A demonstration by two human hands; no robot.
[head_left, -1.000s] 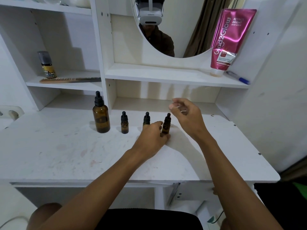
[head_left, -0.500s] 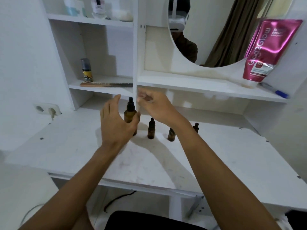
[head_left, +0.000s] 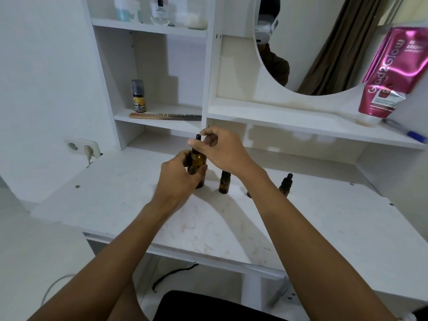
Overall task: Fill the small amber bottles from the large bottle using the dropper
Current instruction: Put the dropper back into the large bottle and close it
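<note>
The large bottle [head_left: 197,166] stands upright toward the back edge of the desk top [head_left: 111,195], left of its middle and just in front of the shelf unit's upright divider. Whether its base rests on the surface or is lifted slightly cannot be told, since the fingers cover most of the glass. The left hand [head_left: 178,178] grips the amber body, with the fingers curled round the far side and the thumb across the front. The right hand [head_left: 223,148] comes in from above and pinches the black dropper cap [head_left: 198,138] between thumb and curled fingers. Only the cap's tip shows.

To the right, along the same back strip of the surface, the small bottles stand in a row. The nearest small bottle [head_left: 224,183] is just beside the large one, its cap partly behind the right wrist. The middle small bottle [head_left: 248,194] is almost wholly hidden by the right forearm, with only a dark sliver showing. The far small bottle [head_left: 286,183] shows its cap and shoulder, its lower part cut off by the arm.

On the low left shelf a comb [head_left: 164,116] lies before a yellow-labelled bottle [head_left: 139,98]. On the long shelf a pink tube [head_left: 391,75] leans cap-down beside a blurred pen [head_left: 414,136]. A wall socket [head_left: 81,147] sits at the desk's back left corner.
</note>
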